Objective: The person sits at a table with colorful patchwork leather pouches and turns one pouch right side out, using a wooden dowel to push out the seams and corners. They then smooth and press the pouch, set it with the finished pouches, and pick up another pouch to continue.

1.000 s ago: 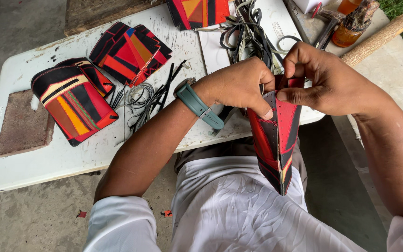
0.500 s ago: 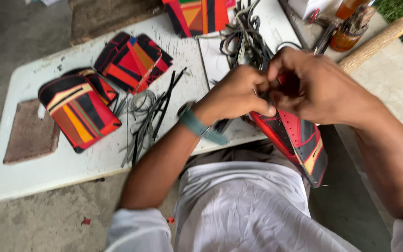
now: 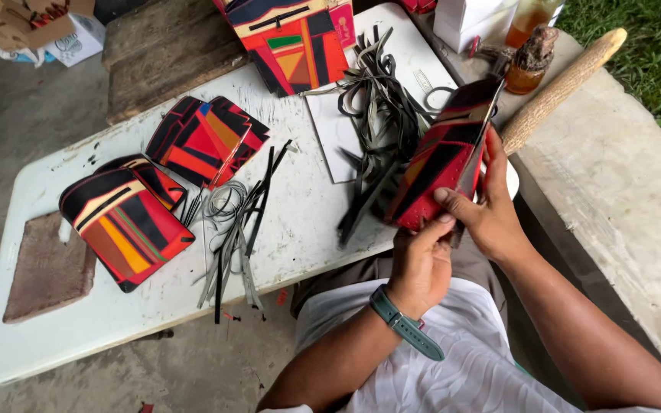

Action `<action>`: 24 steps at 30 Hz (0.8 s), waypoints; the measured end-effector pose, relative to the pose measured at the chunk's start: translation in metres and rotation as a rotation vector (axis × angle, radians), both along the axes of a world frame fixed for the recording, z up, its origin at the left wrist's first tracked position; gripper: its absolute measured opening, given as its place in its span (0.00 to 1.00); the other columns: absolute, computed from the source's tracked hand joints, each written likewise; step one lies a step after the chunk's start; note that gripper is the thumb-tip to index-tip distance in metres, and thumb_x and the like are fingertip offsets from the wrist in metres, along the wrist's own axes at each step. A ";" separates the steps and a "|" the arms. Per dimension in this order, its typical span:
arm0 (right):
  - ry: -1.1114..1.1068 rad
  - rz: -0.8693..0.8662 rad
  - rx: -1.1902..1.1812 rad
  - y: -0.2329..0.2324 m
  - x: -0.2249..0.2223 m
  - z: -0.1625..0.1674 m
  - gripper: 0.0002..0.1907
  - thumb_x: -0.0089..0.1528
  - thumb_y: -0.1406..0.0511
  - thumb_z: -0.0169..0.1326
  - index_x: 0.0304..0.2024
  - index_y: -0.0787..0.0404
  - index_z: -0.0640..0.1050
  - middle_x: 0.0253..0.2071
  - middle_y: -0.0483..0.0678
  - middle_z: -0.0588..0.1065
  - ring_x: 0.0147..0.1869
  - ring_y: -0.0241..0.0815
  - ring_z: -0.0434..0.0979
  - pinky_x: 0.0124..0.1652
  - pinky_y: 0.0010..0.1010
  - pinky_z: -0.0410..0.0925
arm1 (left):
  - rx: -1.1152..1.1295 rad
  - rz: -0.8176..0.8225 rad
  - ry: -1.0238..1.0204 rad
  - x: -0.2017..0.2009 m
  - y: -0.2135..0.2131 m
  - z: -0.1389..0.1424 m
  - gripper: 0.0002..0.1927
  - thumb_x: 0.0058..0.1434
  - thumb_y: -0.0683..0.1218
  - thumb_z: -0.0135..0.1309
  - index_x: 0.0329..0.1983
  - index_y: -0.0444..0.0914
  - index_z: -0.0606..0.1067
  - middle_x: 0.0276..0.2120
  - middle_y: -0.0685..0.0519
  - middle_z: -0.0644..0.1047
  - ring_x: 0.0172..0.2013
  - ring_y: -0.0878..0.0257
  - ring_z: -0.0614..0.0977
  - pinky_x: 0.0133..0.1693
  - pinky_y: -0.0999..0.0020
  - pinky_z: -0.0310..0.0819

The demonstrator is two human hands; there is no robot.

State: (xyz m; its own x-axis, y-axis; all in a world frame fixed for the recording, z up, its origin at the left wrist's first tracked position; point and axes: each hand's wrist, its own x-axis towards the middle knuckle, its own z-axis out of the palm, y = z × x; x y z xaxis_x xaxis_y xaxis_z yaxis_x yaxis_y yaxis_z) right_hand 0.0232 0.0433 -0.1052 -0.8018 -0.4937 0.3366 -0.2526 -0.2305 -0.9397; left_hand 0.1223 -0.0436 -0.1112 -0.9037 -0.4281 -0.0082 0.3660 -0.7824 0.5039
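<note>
Above the near right edge of the white table [image 3: 116, 321], a red-and-black patterned leather piece [image 3: 437, 172] is held tilted, its near end gripped. The right hand [image 3: 491, 218] is closed around its right edge; the left hand [image 3: 421, 264] pinches its near corner. Edge work seems in hand; a steady grip is called for next.
</note>
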 end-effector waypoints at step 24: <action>0.011 0.272 0.134 -0.003 -0.012 0.032 0.40 0.68 0.65 0.52 0.80 0.61 0.53 0.76 0.51 0.62 0.76 0.42 0.61 0.69 0.33 0.56 | -1.561 0.299 -0.323 -0.024 -0.078 0.023 0.48 0.65 0.61 0.55 0.81 0.37 0.51 0.73 0.31 0.54 0.71 0.36 0.61 0.68 0.50 0.59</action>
